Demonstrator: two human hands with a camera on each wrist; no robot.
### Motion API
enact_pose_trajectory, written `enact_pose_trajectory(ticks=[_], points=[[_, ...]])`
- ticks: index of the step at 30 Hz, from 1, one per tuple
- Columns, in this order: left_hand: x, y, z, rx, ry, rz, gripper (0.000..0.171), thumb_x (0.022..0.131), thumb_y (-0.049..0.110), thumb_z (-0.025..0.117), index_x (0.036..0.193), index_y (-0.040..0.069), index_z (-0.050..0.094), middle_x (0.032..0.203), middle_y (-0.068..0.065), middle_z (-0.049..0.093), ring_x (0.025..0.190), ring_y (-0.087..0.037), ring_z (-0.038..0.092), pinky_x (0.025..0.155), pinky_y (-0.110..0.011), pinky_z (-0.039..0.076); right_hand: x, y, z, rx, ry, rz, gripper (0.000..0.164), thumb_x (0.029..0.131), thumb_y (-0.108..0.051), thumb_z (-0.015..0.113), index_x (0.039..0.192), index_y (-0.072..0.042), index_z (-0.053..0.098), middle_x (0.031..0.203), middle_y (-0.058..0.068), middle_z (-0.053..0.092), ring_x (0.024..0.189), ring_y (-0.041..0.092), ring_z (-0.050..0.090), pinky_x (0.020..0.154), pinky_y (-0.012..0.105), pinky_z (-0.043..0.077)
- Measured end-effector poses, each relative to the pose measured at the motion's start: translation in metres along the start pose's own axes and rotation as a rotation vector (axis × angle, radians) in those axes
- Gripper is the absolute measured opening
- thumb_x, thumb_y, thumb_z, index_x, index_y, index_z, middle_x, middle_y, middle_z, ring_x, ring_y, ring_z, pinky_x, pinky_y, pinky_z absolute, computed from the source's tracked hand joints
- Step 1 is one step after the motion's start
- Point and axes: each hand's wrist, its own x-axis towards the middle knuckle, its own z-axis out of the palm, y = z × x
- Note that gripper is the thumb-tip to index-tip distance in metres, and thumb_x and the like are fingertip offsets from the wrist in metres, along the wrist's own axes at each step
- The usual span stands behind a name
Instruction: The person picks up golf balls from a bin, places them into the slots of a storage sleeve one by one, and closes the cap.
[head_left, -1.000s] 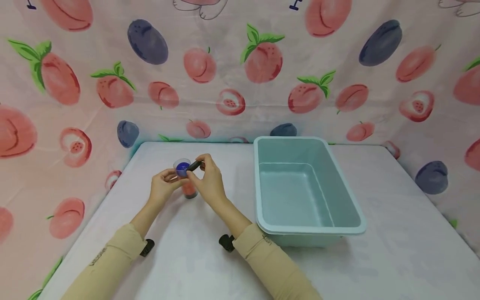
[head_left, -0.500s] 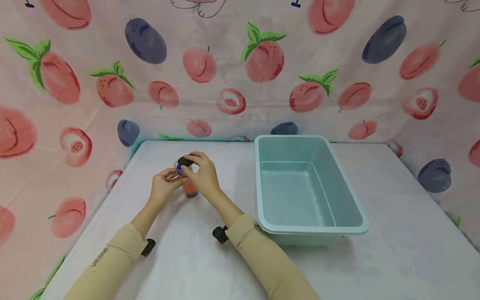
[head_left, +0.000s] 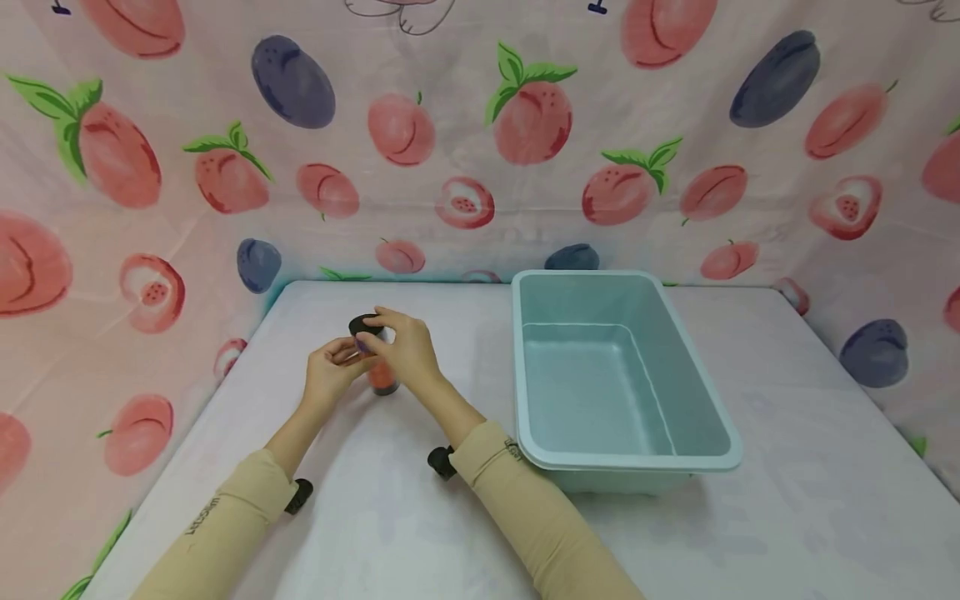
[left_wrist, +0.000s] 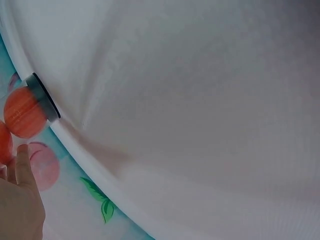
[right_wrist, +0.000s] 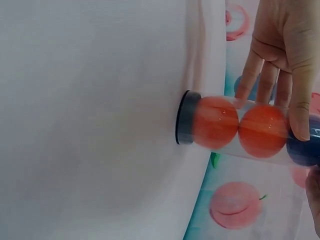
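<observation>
A clear plastic tube [head_left: 384, 377] stands upright on the left part of the table. In the right wrist view, two orange balls [right_wrist: 262, 131] and a dark blue ball [right_wrist: 303, 150] are lined up inside it, above a black base [right_wrist: 186, 117]. My left hand [head_left: 328, 375] grips the tube's upper part between thumb and fingers. Over its mouth sits a black lid [head_left: 363, 325], which my right hand [head_left: 411, 354] holds between thumb and fingertips. The left wrist view catches only the tube's lower end and part of my left hand [left_wrist: 19, 205].
To the right of the hands stands a large pale green plastic tub [head_left: 626, 461]. White cloth covers the table [head_left: 360, 517]. A fruit-printed curtain [head_left: 465, 125] hangs behind the far edge and along the sides.
My right hand has brought the black lid from a tilted position beside the tube's mouth to flat over it, covering the blue ball from above. The left hand keeps its grip.
</observation>
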Motion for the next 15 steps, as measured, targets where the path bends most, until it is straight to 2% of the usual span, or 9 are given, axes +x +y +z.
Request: enact_pose_trajectory(ticks=[4, 9, 12, 15], points=[[0.0, -0.002, 0.0, -0.016, -0.009, 0.002, 0.037, 0.078, -0.004, 0.071, 0.112, -0.011, 0.057, 0.078, 0.027, 0.064, 0.08, 0.011, 0.062, 0.075, -0.01, 0.051, 0.003, -0.005, -0.004, -0.061, -0.068, 0.01, 0.032, 0.087, -0.024, 0.067, 0.112, -0.004, 0.067, 0.117, 0.007, 0.068, 0.117, 0.019, 0.059, 0.099, 0.025, 0.046], [-0.001, -0.003, 0.001, -0.054, -0.015, 0.007, 0.028, 0.078, -0.006, 0.071, 0.103, 0.002, 0.062, 0.077, 0.028, 0.065, 0.08, 0.01, 0.064, 0.075, -0.011, 0.051, 0.009, -0.011, -0.012, -0.127, -0.192, 0.018, 0.021, 0.089, -0.021, 0.066, 0.103, -0.006, 0.062, 0.105, 0.005, 0.07, 0.103, 0.018, 0.063, 0.087, 0.025, 0.05], [-0.001, -0.002, 0.002, -0.076, -0.018, 0.012, 0.027, 0.077, -0.006, 0.071, 0.096, 0.011, 0.064, 0.076, 0.027, 0.066, 0.08, 0.009, 0.064, 0.074, -0.011, 0.052, 0.012, -0.012, -0.015, -0.145, -0.242, 0.009, 0.021, 0.089, -0.02, 0.066, 0.107, -0.009, 0.061, 0.108, 0.005, 0.069, 0.103, 0.017, 0.062, 0.087, 0.024, 0.048], [-0.001, -0.002, 0.001, -0.086, -0.022, 0.01, 0.027, 0.077, -0.006, 0.071, 0.094, 0.014, 0.064, 0.076, 0.026, 0.066, 0.081, 0.009, 0.064, 0.074, -0.011, 0.052, 0.014, -0.01, -0.016, -0.151, -0.263, -0.028, 0.028, 0.089, -0.018, 0.065, 0.116, -0.009, 0.062, 0.115, 0.005, 0.067, 0.109, 0.018, 0.06, 0.094, 0.026, 0.046]])
